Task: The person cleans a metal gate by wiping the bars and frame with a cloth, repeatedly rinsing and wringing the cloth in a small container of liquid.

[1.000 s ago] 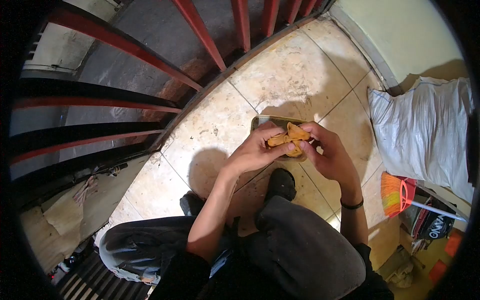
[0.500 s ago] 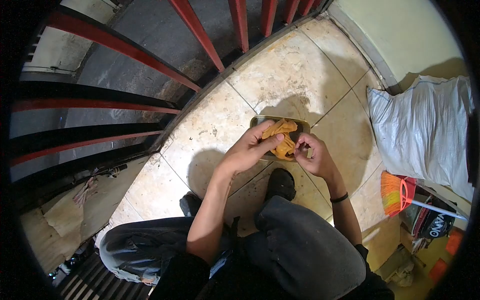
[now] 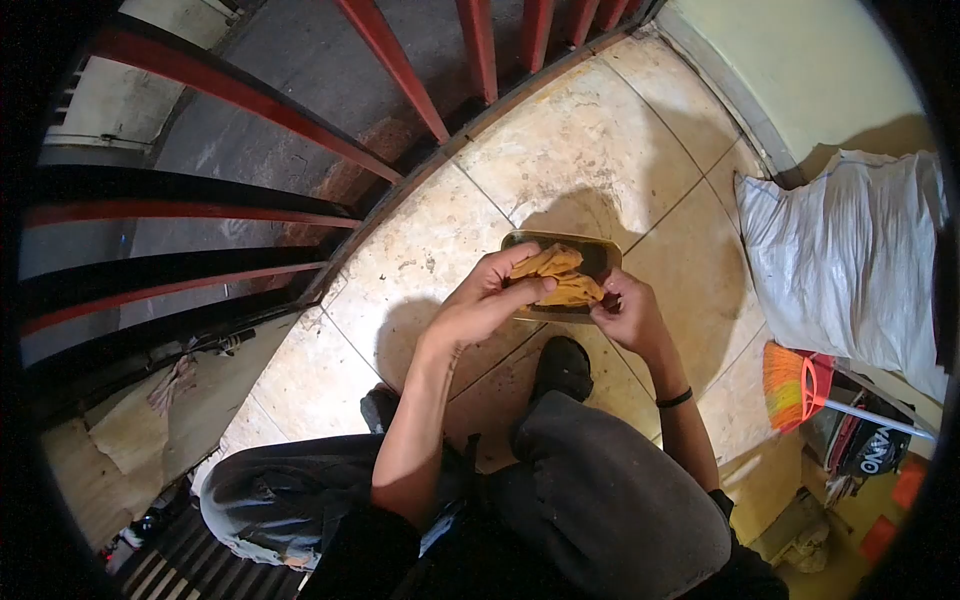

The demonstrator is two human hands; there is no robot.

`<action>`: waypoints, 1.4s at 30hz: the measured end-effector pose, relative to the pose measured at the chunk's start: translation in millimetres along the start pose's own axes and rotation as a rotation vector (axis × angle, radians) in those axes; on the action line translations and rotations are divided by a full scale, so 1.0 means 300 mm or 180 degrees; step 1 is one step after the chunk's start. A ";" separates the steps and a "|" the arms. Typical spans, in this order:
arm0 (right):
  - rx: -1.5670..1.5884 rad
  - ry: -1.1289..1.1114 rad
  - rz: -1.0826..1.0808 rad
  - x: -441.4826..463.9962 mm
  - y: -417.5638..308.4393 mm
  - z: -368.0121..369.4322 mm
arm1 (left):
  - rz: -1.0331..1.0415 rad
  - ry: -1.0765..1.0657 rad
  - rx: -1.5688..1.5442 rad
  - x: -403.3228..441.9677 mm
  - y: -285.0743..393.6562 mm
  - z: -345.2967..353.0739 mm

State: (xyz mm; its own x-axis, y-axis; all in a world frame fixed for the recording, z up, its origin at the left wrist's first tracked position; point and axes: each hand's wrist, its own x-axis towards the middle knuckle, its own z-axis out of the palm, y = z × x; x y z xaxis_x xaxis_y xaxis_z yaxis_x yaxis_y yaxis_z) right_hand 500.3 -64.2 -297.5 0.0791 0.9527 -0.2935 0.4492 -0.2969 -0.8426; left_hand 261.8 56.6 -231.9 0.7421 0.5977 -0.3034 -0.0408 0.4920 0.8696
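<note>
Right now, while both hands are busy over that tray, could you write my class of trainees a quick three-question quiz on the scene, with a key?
1. True or false: the black wristband is on the right arm.
2. Which hand's thumb lies across the yellow-orange piece?
3. Choose one. The large sack is:
(a) red
(b) white
(c) green

Key:
1. True.
2. The left hand.
3. (b)
</note>
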 end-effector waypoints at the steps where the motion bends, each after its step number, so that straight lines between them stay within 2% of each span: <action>1: 0.0001 0.0001 0.0003 0.000 0.013 -0.017 | 0.0013 0.0009 0.0025 0.000 -0.007 -0.005; 4: -0.0367 -0.0256 -0.0193 0.003 0.018 -0.053 | 0.0022 -0.0139 0.0421 0.014 -0.042 -0.024; 6: 0.0006 0.0124 -0.0819 -0.002 -0.082 -0.060 | -0.0031 -0.0256 0.0483 0.016 -0.041 -0.016; 7: -0.0001 0.0125 -0.0816 0.003 -0.134 -0.056 | -0.0080 -0.0380 0.0544 0.022 -0.044 -0.006; 9: 0.1211 -0.0361 -0.0310 0.018 -0.214 -0.050 | 0.0097 -0.0368 0.0338 0.043 -0.079 0.020; 10: 0.1544 -0.0615 0.0181 0.021 -0.206 -0.064 | 0.0066 -0.0376 0.0637 0.049 -0.089 0.019; 11: 0.1558 -0.0625 0.0188 0.015 -0.187 -0.080 | 0.0029 -0.0374 0.0939 0.050 -0.094 0.013; 12: 0.1249 -0.0474 0.0202 0.011 -0.165 -0.100 | 0.0019 -0.0360 0.0946 0.051 -0.091 0.005; 14: 0.0584 -0.0127 0.0217 0.013 -0.203 -0.118 | 0.0236 -0.0151 0.2173 0.056 -0.080 -0.005; 15: 0.0568 -0.0128 0.0209 0.021 -0.198 -0.110 | 0.0251 -0.0145 0.2167 0.060 -0.100 -0.007; 17: -0.0265 -0.0058 -0.0618 0.036 -0.139 -0.075 | 0.0496 0.0151 0.3017 0.082 -0.190 -0.012; 18: -0.0631 -0.0123 -0.0947 0.056 -0.112 -0.045 | 0.0503 0.0139 0.3009 0.104 -0.233 -0.006; 19: -0.0634 -0.0134 -0.0931 0.074 -0.052 0.011 | 0.0048 0.0304 0.3646 0.128 -0.272 0.018; 20: -0.1068 -0.0141 -0.0815 0.097 0.026 0.081 | -0.0421 0.0477 0.4275 0.153 -0.314 0.032; 21: -0.1502 -0.0141 -0.0702 0.119 0.072 0.131 | -0.0418 0.0479 0.4269 0.180 -0.369 0.027; 22: -0.1506 -0.0143 -0.0703 0.140 0.082 0.161 | -0.0483 0.0641 0.4467 0.208 -0.430 0.013; 24: -0.1951 -0.0054 -0.0021 0.177 0.083 0.211 | -0.0551 0.0800 0.4667 0.255 -0.517 0.012; 26: -0.2054 -0.0013 0.0205 0.205 0.075 0.242 | -0.0753 0.1186 0.4793 0.285 -0.530 0.033; 27: -0.2166 0.0039 0.0433 0.214 0.072 0.245 | -0.0751 0.1199 0.4781 0.286 -0.536 0.035; 29: -0.2159 -0.0014 0.0275 0.213 0.087 0.211 | -0.0878 0.1027 0.4779 0.273 -0.459 0.069; 30: -0.2125 -0.0078 0.0142 0.203 0.100 0.193 | -0.0575 0.1087 0.4860 0.247 -0.435 0.073; 31: -0.2116 -0.0094 0.0155 0.183 0.077 0.155 | -0.0595 0.1074 0.4856 0.219 -0.390 0.060; 33: -0.1122 -0.0034 -0.0441 0.124 -0.043 0.039 | 0.0073 0.0526 0.3996 0.144 -0.272 0.033; 34: -0.1131 -0.0044 -0.0443 0.105 -0.075 0.011 | -0.0016 0.0425 0.3312 0.129 -0.231 0.018; 35: -0.0526 -0.0003 -0.0408 0.083 -0.105 -0.010 | -0.0010 0.0442 0.3301 0.118 -0.208 0.006; 36: 0.0078 0.0031 -0.0369 0.067 -0.140 -0.027 | 0.0200 0.0279 0.2798 0.106 -0.191 -0.002; 37: 0.0065 0.0017 -0.0381 0.059 -0.197 -0.039 | 0.0409 0.0115 0.2297 0.099 -0.172 -0.005; 38: -0.0012 0.0036 -0.0430 0.051 -0.262 -0.042 | 0.0415 0.0126 0.2286 0.096 -0.135 0.005; 41: -0.0267 0.0049 -0.0769 0.064 -0.304 -0.035 | 0.0083 0.0032 0.1702 0.087 -0.092 0.030; 42: -0.0031 0.0000 -0.0060 0.070 -0.315 -0.041 | 0.0107 0.0360 0.1206 0.081 -0.116 0.027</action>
State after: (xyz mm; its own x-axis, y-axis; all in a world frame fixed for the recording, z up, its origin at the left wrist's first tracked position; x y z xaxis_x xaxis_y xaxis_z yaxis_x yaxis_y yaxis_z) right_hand 470.4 -15.3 -218.7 0.0706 0.9581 -0.2776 0.4594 -0.2782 -0.8435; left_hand 286.7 48.9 -266.2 0.6653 0.6859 -0.2949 0.2017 0.2152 0.9555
